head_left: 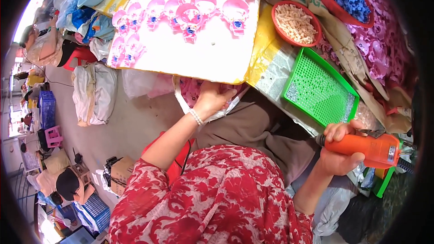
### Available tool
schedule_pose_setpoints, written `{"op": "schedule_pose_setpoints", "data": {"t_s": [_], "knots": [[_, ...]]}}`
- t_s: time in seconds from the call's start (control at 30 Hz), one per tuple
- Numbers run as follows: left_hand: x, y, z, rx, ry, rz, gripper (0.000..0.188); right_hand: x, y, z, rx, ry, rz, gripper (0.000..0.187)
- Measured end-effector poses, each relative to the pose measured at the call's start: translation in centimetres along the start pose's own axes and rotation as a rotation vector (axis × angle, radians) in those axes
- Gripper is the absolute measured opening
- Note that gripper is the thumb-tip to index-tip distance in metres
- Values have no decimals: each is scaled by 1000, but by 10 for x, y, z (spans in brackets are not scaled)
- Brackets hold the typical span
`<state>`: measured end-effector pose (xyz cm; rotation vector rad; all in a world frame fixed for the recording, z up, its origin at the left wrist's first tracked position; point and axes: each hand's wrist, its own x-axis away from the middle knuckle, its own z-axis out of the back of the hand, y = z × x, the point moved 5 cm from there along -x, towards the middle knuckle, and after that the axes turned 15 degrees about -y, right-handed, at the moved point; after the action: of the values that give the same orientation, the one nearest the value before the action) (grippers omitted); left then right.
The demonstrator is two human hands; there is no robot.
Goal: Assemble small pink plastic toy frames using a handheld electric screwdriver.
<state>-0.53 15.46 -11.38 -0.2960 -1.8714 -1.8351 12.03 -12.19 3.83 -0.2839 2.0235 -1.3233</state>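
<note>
Red-and-white patterned clothing (230,190) lies nearest the camera. Right hand (332,160): fingers and thumb clamped around an orange power tool (379,149), held to the right of the body. Tool judged moderately heavy, hard-shelled and smooth; the wrapped barrel appears the sound hold. Left hand (212,100): fingers bent at the mouth of a white bag (181,102), below the board's edge; whether they grip anything cannot be told. Pink parts (189,88) show inside the bag; similar pink pieces (156,11) sit on the white board (190,61). Judged light, stiff, slick plastic, thin rims possibly fragile; best taken by the thicker body. Farther right: green perforated tray (323,90), then red bowl (300,44) of beige parts (294,23).
</note>
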Motion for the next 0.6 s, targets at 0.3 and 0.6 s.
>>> {"op": "schedule_pose_setpoints", "data": {"t_s": [0.3, 0.6], "knots": [[59, 69, -14, -753, 208, -446, 24, -2, 3, 0, 36, 22, -36, 76], [38, 123, 107, -694, 921, -432, 38, -2, 3, 1, 65, 23, -34, 74]]}}
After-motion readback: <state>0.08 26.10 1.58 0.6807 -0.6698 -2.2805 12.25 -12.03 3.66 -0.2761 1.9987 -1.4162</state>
